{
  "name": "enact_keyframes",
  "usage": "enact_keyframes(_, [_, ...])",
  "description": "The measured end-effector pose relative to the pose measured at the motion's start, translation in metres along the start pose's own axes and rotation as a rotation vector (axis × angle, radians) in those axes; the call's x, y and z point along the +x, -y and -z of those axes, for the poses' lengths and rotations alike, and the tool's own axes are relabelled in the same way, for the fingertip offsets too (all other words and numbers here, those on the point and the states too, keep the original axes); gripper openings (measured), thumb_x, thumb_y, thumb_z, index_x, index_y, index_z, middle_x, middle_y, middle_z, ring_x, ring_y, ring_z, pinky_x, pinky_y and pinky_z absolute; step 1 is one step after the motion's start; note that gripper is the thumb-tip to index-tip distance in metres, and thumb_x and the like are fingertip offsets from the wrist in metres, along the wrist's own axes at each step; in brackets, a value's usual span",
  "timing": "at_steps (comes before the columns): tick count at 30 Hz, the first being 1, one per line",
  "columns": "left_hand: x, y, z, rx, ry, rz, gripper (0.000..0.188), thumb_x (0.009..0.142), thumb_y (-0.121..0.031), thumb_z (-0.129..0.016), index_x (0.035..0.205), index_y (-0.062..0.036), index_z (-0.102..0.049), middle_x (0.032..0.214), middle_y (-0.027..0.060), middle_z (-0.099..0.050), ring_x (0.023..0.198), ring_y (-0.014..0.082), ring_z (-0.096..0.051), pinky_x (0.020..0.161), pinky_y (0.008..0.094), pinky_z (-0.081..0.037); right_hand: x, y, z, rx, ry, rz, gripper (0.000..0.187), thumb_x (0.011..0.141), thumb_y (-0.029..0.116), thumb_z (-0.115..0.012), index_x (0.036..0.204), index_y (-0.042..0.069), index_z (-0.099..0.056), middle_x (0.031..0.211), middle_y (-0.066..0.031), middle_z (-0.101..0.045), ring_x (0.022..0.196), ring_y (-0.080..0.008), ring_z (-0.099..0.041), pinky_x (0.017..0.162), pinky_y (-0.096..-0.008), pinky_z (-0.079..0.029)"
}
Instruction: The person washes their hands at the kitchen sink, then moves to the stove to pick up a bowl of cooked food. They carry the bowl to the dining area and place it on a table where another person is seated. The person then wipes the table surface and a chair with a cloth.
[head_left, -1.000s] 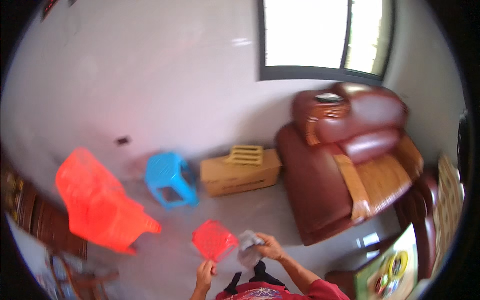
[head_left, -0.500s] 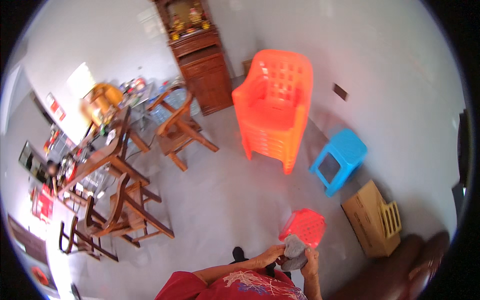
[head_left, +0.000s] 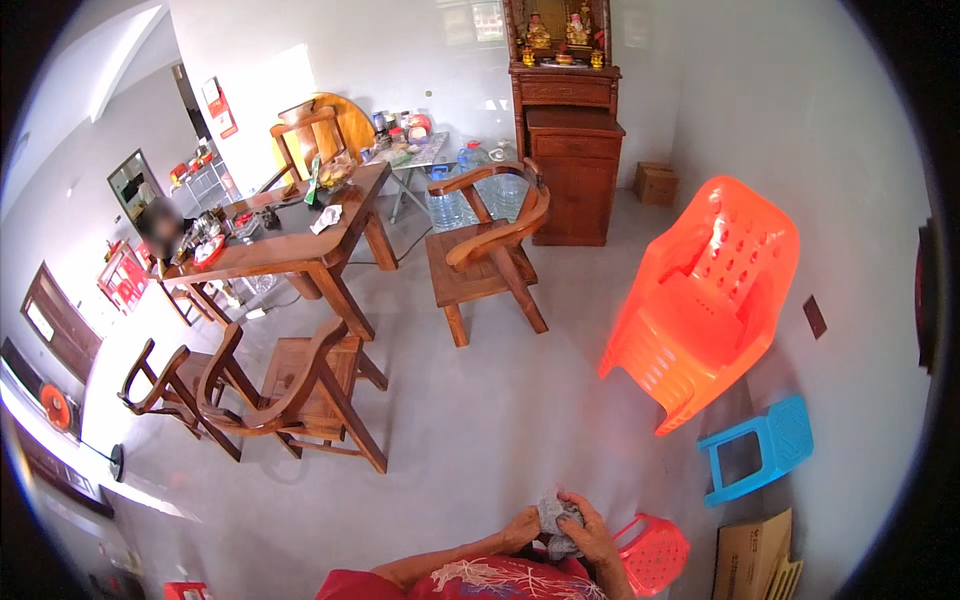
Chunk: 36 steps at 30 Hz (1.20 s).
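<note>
A crumpled grey cloth [head_left: 553, 512] is bunched between my two hands, low in the view in front of my red shirt. My left hand [head_left: 521, 530] grips its left side with curled fingers. On the other side, my right hand [head_left: 590, 532] is closed over the cloth, fingers folded across it. Just right of that hand, and apart from the cloth, a small red plastic stool [head_left: 657, 556] stands on the floor.
Stacked orange plastic chairs [head_left: 705, 290], a blue stool [head_left: 765, 450] and a cardboard box [head_left: 750, 560] line the right wall. A wooden table [head_left: 290, 245] and wooden chairs [head_left: 310, 385] occupy the left. One chair [head_left: 490, 250] stands near a cabinet [head_left: 570, 180]. Another person [head_left: 165, 232] is behind the table.
My view has swung left, so the room's things now sit farther right. The grey cloth is more bunched, and my right hand has come over it, nearer my left.
</note>
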<state>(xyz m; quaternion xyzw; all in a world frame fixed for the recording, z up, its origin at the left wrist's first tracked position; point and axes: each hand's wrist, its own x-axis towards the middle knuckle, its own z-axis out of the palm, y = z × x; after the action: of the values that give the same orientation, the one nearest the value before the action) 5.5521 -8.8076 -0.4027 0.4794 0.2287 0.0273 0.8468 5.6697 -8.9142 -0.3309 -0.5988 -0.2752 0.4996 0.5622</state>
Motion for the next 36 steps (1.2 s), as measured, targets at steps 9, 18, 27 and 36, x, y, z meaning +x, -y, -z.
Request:
enact_keyframes(9, [0.084, -0.106, 0.045, -0.207, -0.207, 0.117, 0.031, 0.093, -0.037, -0.045, 0.098, -0.0070, -0.051, 0.091, 0.0057, -0.055, 0.082, 0.0154, -0.055, 0.073, 0.0303, -0.050, 0.163, 0.045, 0.060, -0.110, -0.137, 0.194, 0.039, 0.077, 0.003, -0.059, 0.116, 0.003, -0.053, 0.107, -0.0090, -0.057, 0.098, -0.0164, -0.053, 0.088, -0.0289, -0.041])
enact_keyframes(18, [0.196, -0.199, 0.082, -0.415, -0.310, -0.111, 0.039, 0.092, -0.032, -0.050, 0.120, -0.0059, -0.042, 0.112, 0.0119, -0.052, 0.096, 0.0223, -0.056, 0.079, 0.0375, -0.049, 0.339, 0.149, 0.095, -0.285, 0.101, 0.371, 0.044, 0.075, 0.008, -0.063, 0.117, 0.002, -0.049, 0.107, -0.0116, -0.055, 0.099, -0.0200, -0.053, 0.087, -0.0315, -0.042])
enact_keyframes(27, [0.225, -0.255, 0.166, -0.408, -0.463, -0.300, 0.040, 0.092, -0.021, -0.052, 0.128, -0.0079, -0.042, 0.110, 0.0066, -0.055, 0.095, 0.0174, -0.058, 0.075, 0.0335, -0.051, 0.461, 0.141, 0.033, -0.035, 0.490, 0.053, 0.041, 0.080, 0.010, -0.061, 0.119, 0.002, -0.049, 0.105, -0.0077, -0.056, 0.097, -0.0152, -0.052, 0.085, -0.0283, -0.043])
enact_keyframes(36, [0.283, -0.357, 0.312, -0.225, -0.385, -0.262, 0.021, 0.089, -0.019, -0.056, 0.108, -0.0097, -0.050, 0.103, 0.0053, -0.056, 0.088, 0.0155, -0.057, 0.073, 0.0304, -0.050, 0.584, 0.182, 0.037, -0.154, -0.161, 0.148, 0.034, 0.079, 0.008, -0.058, 0.112, 0.001, -0.051, 0.095, -0.0070, -0.056, 0.084, -0.0156, -0.054, 0.076, -0.0273, -0.045])
